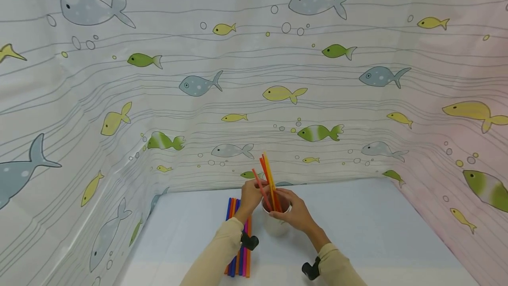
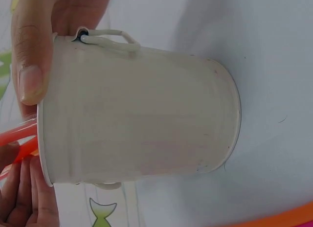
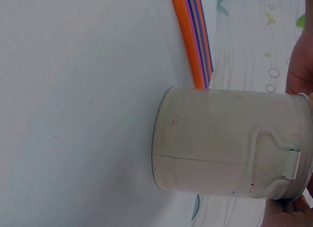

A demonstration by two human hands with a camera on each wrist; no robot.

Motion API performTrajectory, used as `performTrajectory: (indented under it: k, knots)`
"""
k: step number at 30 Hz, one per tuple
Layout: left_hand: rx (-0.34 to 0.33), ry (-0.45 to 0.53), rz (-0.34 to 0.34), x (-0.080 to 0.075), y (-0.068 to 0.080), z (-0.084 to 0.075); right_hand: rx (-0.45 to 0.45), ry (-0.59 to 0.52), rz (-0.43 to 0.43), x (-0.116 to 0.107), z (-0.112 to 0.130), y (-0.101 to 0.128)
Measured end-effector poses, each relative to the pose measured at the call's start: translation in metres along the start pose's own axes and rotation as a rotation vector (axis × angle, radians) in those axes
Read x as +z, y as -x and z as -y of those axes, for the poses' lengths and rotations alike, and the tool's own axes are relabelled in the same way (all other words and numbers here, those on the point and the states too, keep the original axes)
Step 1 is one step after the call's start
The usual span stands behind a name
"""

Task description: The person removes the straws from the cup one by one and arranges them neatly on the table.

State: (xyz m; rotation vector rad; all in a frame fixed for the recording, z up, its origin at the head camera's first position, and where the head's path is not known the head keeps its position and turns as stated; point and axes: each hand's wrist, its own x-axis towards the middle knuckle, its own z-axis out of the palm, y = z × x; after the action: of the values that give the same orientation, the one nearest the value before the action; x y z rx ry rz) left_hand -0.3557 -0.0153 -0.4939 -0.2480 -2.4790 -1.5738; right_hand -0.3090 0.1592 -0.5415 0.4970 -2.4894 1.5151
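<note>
cup mid-table | left hand pinches red straw at rim | right hand grips rim | loose straws just left

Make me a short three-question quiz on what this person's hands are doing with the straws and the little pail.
1. True or false: the white pail lies tipped on its side on the table.
2. Which hand pinches a red straw at the pail's rim?
A. left hand
B. right hand
C. neither
3. Fill in: the loose bundle of straws lies flat on the pail's ______ side, as the head camera sees it.

Key
1. False; it stands upright with straws in it.
2. A; the right hand grips the rim.
3. left
</note>
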Motion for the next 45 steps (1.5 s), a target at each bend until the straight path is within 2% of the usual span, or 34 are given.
performTrajectory:
  k: [10, 14, 18, 21, 25, 29, 37, 41, 45]
  knots:
    - [-0.025, 0.009, 0.010, 0.000, -0.002, 0.004, -0.010, -0.001, 0.008, 0.000, -0.001, 0.000]
    - [-0.013, 0.005, 0.018, -0.001, -0.002, 0.003, -0.014, -0.001, 0.007, 0.000, -0.001, 0.000]
    - [0.004, 0.000, -0.002, -0.005, -0.003, -0.003, -0.008, 0.000, 0.014, 0.000, 0.000, -0.001]
    - [0.034, 0.035, -0.005, -0.010, -0.005, -0.008, -0.011, 0.000, 0.013, 0.000, 0.001, -0.002]
    - [0.097, 0.080, 0.017, -0.021, -0.006, -0.014, -0.024, -0.006, 0.016, 0.000, 0.001, -0.002]
    - [0.151, 0.045, -0.001, -0.033, -0.009, -0.016, -0.042, -0.019, 0.016, 0.001, 0.000, -0.001]
    - [0.127, 0.085, -0.078, -0.058, -0.009, -0.020, 0.016, -0.035, 0.018, 0.000, -0.001, 0.001]
    - [0.142, 0.090, -0.118, -0.072, -0.008, -0.021, 0.008, -0.039, 0.009, 0.000, -0.001, 0.002]
    - [0.136, 0.154, -0.119, -0.089, -0.008, -0.023, -0.002, -0.041, 0.007, 0.000, 0.001, 0.002]
